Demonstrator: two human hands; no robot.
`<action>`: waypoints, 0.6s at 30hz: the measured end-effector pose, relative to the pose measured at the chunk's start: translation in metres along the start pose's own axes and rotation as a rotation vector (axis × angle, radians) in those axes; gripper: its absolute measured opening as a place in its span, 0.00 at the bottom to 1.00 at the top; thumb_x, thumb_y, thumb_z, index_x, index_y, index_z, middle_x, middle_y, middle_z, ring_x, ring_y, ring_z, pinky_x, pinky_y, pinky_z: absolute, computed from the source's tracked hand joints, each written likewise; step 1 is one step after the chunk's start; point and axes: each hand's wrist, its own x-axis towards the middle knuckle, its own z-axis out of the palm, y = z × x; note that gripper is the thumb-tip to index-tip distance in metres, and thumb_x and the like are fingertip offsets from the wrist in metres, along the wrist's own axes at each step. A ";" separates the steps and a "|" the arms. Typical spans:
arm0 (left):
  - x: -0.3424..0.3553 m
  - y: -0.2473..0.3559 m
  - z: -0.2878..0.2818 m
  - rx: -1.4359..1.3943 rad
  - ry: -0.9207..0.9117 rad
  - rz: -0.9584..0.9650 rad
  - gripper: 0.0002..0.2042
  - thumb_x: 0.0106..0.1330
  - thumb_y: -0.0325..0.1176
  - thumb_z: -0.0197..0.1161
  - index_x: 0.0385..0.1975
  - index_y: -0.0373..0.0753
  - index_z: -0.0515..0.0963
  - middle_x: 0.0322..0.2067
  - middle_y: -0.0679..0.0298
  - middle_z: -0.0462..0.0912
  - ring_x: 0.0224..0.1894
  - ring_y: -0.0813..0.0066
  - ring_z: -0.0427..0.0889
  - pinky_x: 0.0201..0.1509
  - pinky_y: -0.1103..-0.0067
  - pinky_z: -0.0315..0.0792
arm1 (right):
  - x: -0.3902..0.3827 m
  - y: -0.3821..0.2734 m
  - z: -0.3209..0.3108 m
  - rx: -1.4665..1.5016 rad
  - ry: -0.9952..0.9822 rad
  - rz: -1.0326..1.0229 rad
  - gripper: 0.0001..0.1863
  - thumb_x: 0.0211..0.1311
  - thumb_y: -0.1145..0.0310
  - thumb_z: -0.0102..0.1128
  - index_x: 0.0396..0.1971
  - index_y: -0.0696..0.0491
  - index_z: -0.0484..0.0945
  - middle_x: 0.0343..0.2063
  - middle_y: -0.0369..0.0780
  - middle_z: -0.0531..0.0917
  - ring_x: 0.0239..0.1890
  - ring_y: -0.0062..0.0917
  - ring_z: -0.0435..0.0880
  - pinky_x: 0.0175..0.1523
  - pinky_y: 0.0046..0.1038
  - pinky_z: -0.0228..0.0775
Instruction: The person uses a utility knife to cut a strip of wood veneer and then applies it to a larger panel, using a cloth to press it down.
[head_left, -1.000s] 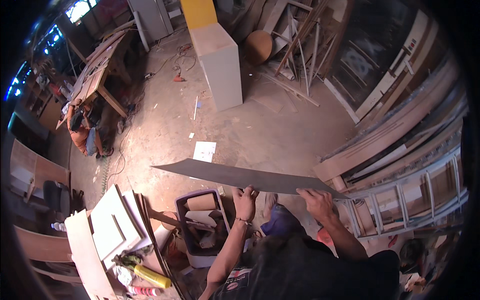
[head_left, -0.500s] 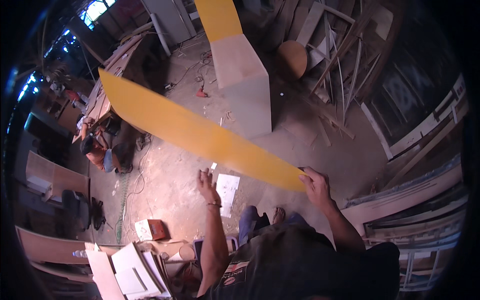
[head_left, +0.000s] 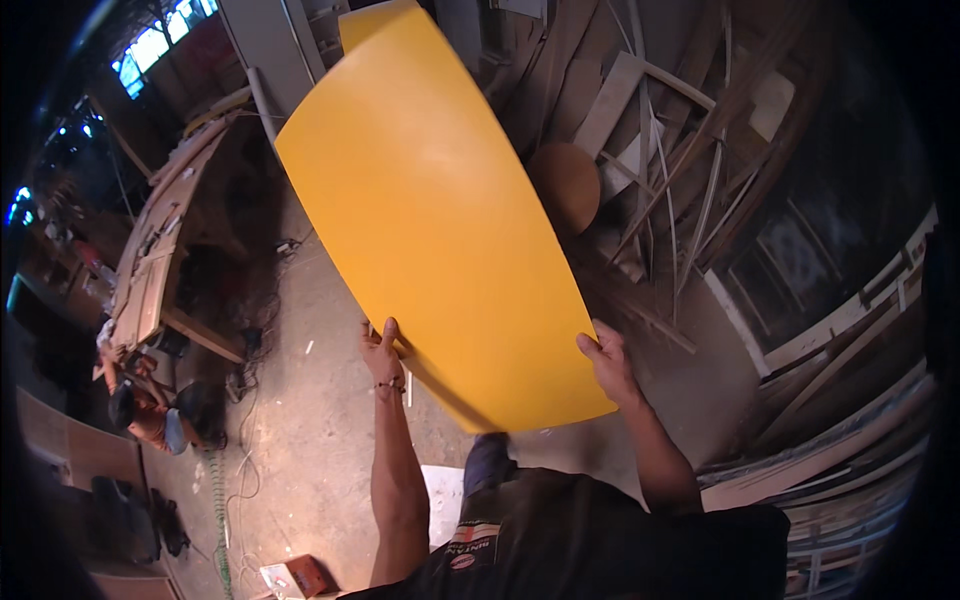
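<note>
A large, thin yellow sheet (head_left: 440,220) is held out in front of me, its broad face toward me and its far end reaching up the view. My left hand (head_left: 382,352) grips its left edge near the close end, thumb on top. On the opposite edge my right hand (head_left: 608,362) holds on the same way, thumb over the face and fingers underneath. Beyond the sheet's far end shows a second yellow surface (head_left: 362,25). Most of the pale box-shaped piece is hidden behind the sheet.
At left runs a long wooden workbench (head_left: 150,270) with a person (head_left: 150,415) crouching by it. Scrap boards and a round brown panel (head_left: 565,188) lean at the far right. Stacked boards (head_left: 820,465) lie at near right. A small red-and-white box (head_left: 295,577) and cables are on the floor.
The sheet has turned from nearly edge-on and slanting left to face-up and pointing ahead. My left hand, empty and open before, has taken hold of its left edge. My view has shifted slightly.
</note>
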 end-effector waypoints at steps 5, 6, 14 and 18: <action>0.134 -0.061 0.020 0.131 -0.039 -0.086 0.17 0.71 0.20 0.60 0.59 0.33 0.70 0.49 0.58 0.85 0.49 0.74 0.83 0.53 0.78 0.75 | 0.126 0.059 0.022 0.119 0.056 0.053 0.13 0.74 0.72 0.54 0.54 0.61 0.76 0.43 0.34 0.83 0.45 0.17 0.78 0.52 0.23 0.70; 0.160 -0.077 0.022 0.140 -0.057 -0.080 0.17 0.71 0.20 0.60 0.59 0.33 0.70 0.49 0.58 0.85 0.49 0.74 0.83 0.53 0.78 0.75 | 0.149 0.075 0.024 0.124 0.025 0.037 0.14 0.74 0.73 0.54 0.55 0.61 0.75 0.46 0.37 0.83 0.49 0.18 0.79 0.54 0.23 0.70; 0.216 -0.193 0.009 0.951 0.114 -0.510 0.24 0.57 0.28 0.74 0.54 0.28 0.77 0.46 0.49 0.84 0.49 0.58 0.83 0.53 0.70 0.77 | 0.232 0.203 0.051 -0.213 0.175 0.397 0.20 0.69 0.72 0.60 0.60 0.59 0.75 0.55 0.44 0.83 0.58 0.31 0.81 0.59 0.31 0.72; 0.195 -0.224 0.002 1.159 0.250 -0.268 0.26 0.53 0.32 0.77 0.50 0.27 0.79 0.38 0.49 0.80 0.42 0.52 0.80 0.48 0.66 0.76 | 0.232 0.208 0.053 -0.349 0.252 0.481 0.22 0.66 0.69 0.63 0.60 0.53 0.78 0.56 0.45 0.83 0.58 0.37 0.82 0.58 0.36 0.74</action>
